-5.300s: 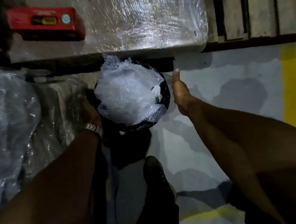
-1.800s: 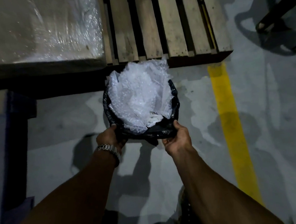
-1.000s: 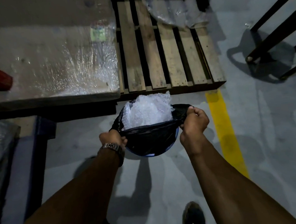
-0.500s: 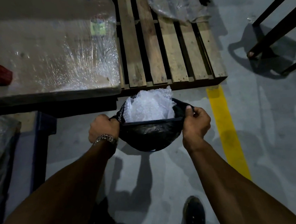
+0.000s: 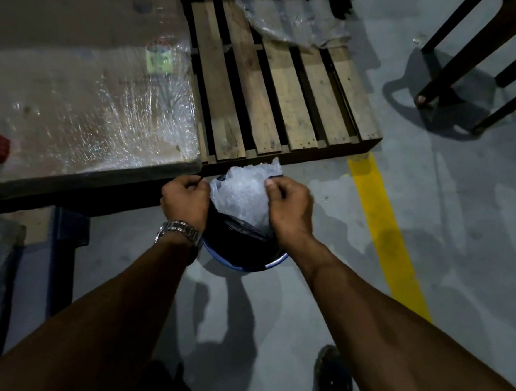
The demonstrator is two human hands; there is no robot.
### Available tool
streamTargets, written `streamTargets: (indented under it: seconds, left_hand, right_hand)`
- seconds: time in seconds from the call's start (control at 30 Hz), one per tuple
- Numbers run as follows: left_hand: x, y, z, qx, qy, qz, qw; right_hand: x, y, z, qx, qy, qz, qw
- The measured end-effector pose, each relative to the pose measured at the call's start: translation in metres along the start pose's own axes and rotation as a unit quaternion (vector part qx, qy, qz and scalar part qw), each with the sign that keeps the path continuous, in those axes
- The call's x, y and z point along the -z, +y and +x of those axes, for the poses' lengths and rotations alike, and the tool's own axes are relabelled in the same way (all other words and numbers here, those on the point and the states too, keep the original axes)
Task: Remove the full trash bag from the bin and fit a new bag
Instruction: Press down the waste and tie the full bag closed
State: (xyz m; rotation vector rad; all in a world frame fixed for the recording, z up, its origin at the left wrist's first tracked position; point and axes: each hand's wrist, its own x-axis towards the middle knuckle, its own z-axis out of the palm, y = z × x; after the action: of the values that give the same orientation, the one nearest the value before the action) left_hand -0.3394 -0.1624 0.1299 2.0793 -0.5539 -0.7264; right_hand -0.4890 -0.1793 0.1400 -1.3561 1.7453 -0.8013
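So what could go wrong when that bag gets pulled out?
The bubble wrap pokes up past the black bag, so it might spill onto the floor. Both hands, left and right, pinch only the thin top edge, which could tear or slip. The blue bin might lift along.

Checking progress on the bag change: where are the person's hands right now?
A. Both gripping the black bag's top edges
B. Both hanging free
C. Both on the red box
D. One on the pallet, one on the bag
A: the left hand and the right hand each clutch the black bag at its top, either side of the bubble wrap.
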Motion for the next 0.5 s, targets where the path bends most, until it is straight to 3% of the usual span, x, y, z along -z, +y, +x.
streamTargets:
  seconds: [0.07, 0.17, 0.3, 0.5]
  left_hand:
    - [-0.008, 0.008, -0.003, 0.002, -0.034, -0.032, 0.999]
    - [-0.021, 0.016, -0.011, -0.010, -0.083, -0.063, 0.994]
    - [-0.028, 0.023, -0.019, -0.003, -0.190, -0.073, 0.979]
    - [-0.027, 0.034, -0.030, 0.054, -0.245, -0.094, 0.964]
  right_hand:
    - [-0.007, -0.004, -0.004, 0.009, -0.031, -0.001, 0.999]
    - [-0.009, -0.008, -0.004, -0.027, -0.001, 0.047, 0.999]
    - [-0.013, -0.002, -0.014, 0.015, -0.129, -0.027, 0.991]
    - [-0.009, -0.004, -0.020, -0.087, -0.164, 0.053, 0.981]
